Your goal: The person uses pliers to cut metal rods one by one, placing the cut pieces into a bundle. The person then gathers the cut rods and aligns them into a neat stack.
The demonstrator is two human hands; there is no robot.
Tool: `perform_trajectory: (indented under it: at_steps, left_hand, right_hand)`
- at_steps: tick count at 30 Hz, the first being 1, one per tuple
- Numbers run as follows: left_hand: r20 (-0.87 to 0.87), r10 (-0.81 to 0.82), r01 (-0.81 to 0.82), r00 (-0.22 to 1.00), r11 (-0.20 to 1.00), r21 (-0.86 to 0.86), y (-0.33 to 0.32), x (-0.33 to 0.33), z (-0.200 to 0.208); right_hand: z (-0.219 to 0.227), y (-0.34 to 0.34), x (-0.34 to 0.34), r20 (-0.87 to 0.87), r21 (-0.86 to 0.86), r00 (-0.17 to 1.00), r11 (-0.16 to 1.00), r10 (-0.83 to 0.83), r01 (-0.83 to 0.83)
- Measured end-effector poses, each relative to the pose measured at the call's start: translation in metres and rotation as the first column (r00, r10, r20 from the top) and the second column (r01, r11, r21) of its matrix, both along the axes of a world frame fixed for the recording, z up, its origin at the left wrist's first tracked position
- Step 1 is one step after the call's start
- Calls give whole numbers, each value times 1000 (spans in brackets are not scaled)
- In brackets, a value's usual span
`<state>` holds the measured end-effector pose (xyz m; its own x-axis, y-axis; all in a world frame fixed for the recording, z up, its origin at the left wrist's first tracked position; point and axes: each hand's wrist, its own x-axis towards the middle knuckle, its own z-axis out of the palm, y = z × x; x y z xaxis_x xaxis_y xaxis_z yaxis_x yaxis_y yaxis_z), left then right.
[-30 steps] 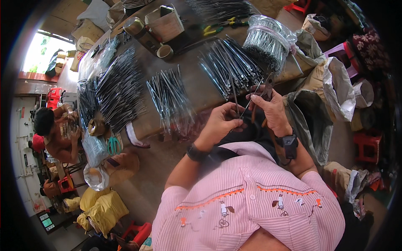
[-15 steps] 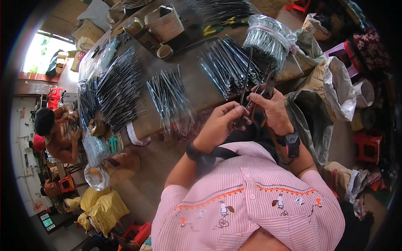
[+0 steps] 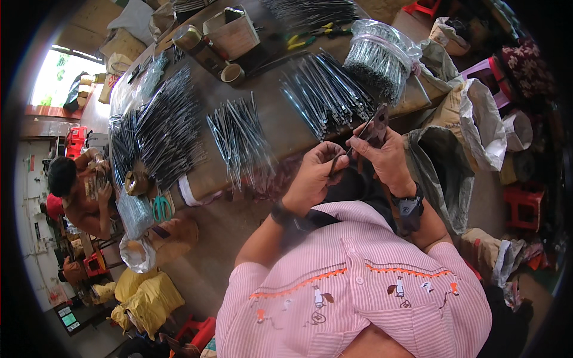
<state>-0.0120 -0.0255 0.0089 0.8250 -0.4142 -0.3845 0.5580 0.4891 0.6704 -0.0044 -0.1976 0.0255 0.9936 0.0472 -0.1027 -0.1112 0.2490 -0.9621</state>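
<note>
In front of my chest, my right hand (image 3: 389, 160) is closed round a pair of pliers (image 3: 378, 124), their jaws pointing up and away from me. My left hand (image 3: 315, 174) is beside it on the left, with thumb and fingers pinched on a thin dark metal rod (image 3: 337, 160). The rod's far part runs toward the right hand's fingertips, and how it meets the pliers is hard to make out. Just beyond both hands, a spread of dark metal rods (image 3: 325, 89) lies on the table (image 3: 277, 128). Past it stands a plastic-wrapped bundle of thin silvery wires (image 3: 377, 67).
More rod piles (image 3: 240, 140) (image 3: 170, 128) lie to the left. A cup (image 3: 233, 74), a box (image 3: 231, 34) and yellow-handled pliers (image 3: 300, 43) stand or lie farther back. Open sacks (image 3: 441, 173) crowd the right side. Another person (image 3: 80, 191) sits at far left.
The long rod that stood up between my hands toward the wire bundle no longer shows upright. My right hand has turned with the pliers, and my left fingers have curled in closer.
</note>
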Motion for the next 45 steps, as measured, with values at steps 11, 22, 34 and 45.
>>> perform_trajectory:
  at_steps: [11,22,34,45]
  left_hand:
    - [103,-17,-4,995,979,204,9,2,11]
    - [472,-78,-214,878,818,534,5,2,3]
    - [528,-81,-270,845,789,553,6,4,-10]
    - [517,-116,-270,848,745,610,7,1,-6]
  right_hand:
    - [-26,-32,1,-440,697,872,694,214,181]
    - [-32,-37,-30,-286,153,827,875,484,-460]
    - [-34,-37,-26,62,-758,918,617,391,-212]
    - [-35,-35,-24,60,-861,927,488,371,-140]
